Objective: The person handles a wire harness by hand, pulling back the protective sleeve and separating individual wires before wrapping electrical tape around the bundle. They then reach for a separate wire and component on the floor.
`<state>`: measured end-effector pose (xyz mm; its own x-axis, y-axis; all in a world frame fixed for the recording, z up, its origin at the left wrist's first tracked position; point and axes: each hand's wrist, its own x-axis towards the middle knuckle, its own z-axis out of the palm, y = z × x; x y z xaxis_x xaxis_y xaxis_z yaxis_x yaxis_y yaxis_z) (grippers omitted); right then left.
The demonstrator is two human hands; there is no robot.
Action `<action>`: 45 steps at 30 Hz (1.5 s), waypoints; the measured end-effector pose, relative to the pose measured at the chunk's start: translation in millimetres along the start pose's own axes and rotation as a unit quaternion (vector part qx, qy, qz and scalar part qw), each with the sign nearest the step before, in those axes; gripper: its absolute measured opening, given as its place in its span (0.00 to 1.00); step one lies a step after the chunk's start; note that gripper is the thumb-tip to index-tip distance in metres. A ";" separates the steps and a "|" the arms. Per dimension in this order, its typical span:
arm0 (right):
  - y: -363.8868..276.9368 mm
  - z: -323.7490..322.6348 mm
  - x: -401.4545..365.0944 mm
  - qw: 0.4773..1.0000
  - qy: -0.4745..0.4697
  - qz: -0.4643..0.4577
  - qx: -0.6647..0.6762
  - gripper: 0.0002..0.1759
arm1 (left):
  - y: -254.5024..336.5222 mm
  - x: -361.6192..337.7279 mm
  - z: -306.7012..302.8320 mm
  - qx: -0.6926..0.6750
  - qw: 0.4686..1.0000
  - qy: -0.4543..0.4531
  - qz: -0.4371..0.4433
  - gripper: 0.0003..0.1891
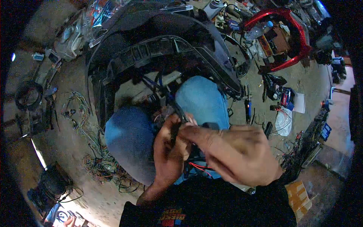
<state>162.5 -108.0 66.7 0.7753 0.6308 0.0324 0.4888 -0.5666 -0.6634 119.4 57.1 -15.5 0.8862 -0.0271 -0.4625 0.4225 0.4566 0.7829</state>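
A black wrapped wire bundle [171, 99] runs down from a large black plastic vehicle panel [151, 49] to the space between my knees. My left hand [168, 155] is closed around the bundle, its fingertips pointing up. From the right, my right hand [236, 151] meets it, thumb and fingers pinched on the same bundle beside the left fingertips. Motion smears part of the right hand. Red and dark wires [200, 166] show below the hands, near my lap. What lies between the fingertips is partly hidden.
Tangled wires [100, 166] lie on the floor at left, with a black coil [29, 96] beyond. A red curved panel [302, 34] sits at upper right near a plastic bottle [254, 33]. A blue-handled tool [248, 108] and a white bag [283, 123] lie at right.
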 end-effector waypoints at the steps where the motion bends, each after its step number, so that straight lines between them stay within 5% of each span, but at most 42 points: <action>1: -0.8 -1.1 -1.6 1.000 -0.002 -0.008 -0.012 0.21 | -1.1 -0.1 -0.9 -0.016 1.000 -0.004 -0.001 0.10; 4: 13.8 10.9 0.2 0.995 0.054 0.025 0.080 0.18 | -0.8 -3.4 -12.4 -0.033 0.997 -0.044 -0.057 0.12; 8: 19.4 8.8 20.8 0.947 0.080 0.231 0.211 0.12 | 9.3 -0.4 -6.0 -0.039 0.995 -0.050 -0.077 0.12; 9: 34.3 21.9 20.6 0.966 0.121 0.150 0.174 0.11 | 7.8 -0.7 -5.3 -0.035 0.996 -0.049 -0.066 0.12; 18: 36.1 11.7 46.9 0.922 -0.040 0.248 0.293 0.13 | -3.8 0.0 -13.5 -0.090 0.988 -0.079 -0.094 0.12; 34: 48.9 3.6 75.9 0.910 -0.169 0.247 0.285 0.10 | -1.1 1.1 -10.7 0.025 0.994 -0.060 -0.088 0.15; 45: 52.5 2.4 75.5 0.904 -0.198 0.231 0.301 0.09 | -5.9 4.6 -13.0 -0.120 0.985 -0.106 -0.066 0.10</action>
<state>245.7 -88.9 32.6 0.5788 0.6091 -0.5422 -0.2489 -0.5011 -0.8288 118.6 65.8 -27.7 0.8574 -0.2739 -0.4358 0.5018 0.6332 0.5893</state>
